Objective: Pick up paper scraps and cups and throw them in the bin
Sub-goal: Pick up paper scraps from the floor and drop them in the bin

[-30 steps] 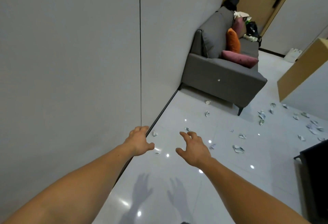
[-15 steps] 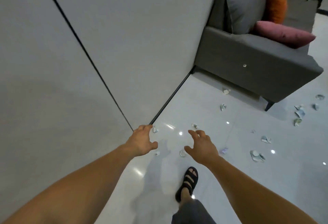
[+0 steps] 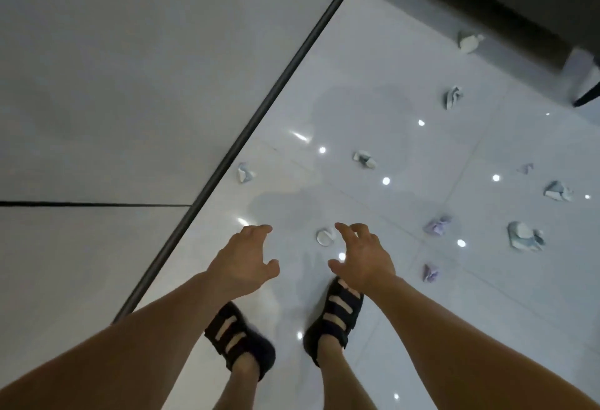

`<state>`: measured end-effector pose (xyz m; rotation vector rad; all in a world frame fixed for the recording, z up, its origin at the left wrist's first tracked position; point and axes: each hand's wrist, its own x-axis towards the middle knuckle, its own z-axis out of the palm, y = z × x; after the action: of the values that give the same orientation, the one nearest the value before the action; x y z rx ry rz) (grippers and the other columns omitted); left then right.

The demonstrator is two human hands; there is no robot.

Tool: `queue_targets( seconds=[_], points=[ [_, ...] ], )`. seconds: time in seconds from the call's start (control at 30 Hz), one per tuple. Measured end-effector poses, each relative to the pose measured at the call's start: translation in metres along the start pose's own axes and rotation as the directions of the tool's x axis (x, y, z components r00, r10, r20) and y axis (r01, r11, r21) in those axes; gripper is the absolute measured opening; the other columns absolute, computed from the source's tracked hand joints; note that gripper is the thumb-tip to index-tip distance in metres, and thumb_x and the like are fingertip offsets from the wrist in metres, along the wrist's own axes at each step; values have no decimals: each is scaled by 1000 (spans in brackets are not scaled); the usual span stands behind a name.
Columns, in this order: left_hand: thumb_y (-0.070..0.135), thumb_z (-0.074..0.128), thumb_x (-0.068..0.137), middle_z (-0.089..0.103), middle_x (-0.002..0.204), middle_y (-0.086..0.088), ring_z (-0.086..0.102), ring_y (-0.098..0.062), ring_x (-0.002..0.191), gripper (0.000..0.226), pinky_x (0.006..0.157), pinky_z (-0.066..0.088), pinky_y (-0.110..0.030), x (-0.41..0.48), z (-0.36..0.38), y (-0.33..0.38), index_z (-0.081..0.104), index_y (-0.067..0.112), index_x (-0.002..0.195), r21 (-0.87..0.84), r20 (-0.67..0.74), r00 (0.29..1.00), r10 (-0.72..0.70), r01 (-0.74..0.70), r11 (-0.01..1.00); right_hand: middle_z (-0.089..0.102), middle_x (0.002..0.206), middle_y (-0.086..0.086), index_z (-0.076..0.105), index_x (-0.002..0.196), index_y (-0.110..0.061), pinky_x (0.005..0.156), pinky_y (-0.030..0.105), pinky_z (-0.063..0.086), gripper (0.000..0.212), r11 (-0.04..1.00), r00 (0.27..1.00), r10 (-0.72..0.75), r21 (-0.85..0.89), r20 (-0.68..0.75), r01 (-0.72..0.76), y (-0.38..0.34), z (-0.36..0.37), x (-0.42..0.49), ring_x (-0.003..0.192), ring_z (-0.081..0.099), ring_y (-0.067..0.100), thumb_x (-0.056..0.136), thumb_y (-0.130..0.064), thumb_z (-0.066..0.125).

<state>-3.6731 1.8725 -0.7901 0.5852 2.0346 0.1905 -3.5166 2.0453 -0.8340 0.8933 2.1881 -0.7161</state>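
Crumpled paper scraps lie scattered on the glossy white floor. A small white scrap [image 3: 324, 237] sits just ahead of my right hand [image 3: 362, 255], whose spread, relaxed fingers hover above it and hold nothing. My left hand [image 3: 242, 263] hovers beside it, fingers loosely curved and empty. Another scrap [image 3: 244, 173] lies by the wall's dark baseboard. More scraps lie further out: one [image 3: 364, 159] mid-floor, a purple one [image 3: 437, 224], a larger one [image 3: 524, 236] and a small purple one [image 3: 430, 272] to the right. No bin is in view.
A grey wall [image 3: 130, 85] with a dark baseboard [image 3: 246, 130] runs along the left. The sofa's dark underside [image 3: 487, 4] and a leg [image 3: 587, 95] are at the top right, with scraps [image 3: 467, 42] [image 3: 453, 98] near it. My sandalled feet [image 3: 240, 338] [image 3: 336, 315] stand below my hands.
The view has tilted sharply down towards the floor. I have stepped closer to the scraps, both feet now show, and my hands hover lower over the white scrap.
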Motion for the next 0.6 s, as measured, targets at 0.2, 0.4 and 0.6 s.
queue_targets(
  seconds=[0.2, 0.4, 0.6],
  points=[
    [40, 61, 88, 32, 149, 0, 36, -19, 134, 70, 106, 36, -35, 137, 118, -73, 28, 25, 147, -68, 18, 1000, 2, -1, 998, 18, 153, 3, 14, 151, -33, 84, 37, 48, 82, 990, 999, 36, -135, 25, -33, 50, 135, 138, 127, 39, 29, 87, -43, 64],
    [40, 61, 87, 38, 146, 2, 41, -17, 130, 67, 106, 37, -37, 177, 188, -107, 32, 26, 145, -138, 13, 1000, 19, -17, 990, 27, 140, 6, 31, 139, -31, 67, 33, 41, 63, 982, 996, -16, -191, -82, 0, 69, 211, 191, 108, 47, 31, 86, -20, 64],
    [47, 64, 83, 50, 132, 6, 50, -15, 117, 64, 99, 42, -32, 179, 191, -106, 38, 30, 140, -325, 30, 999, -40, 47, 944, 41, 129, 9, 42, 140, -24, 72, 34, 49, 60, 996, 989, -69, 42, -129, 75, 53, 211, 184, 95, 59, 32, 85, -21, 67]
  ],
)
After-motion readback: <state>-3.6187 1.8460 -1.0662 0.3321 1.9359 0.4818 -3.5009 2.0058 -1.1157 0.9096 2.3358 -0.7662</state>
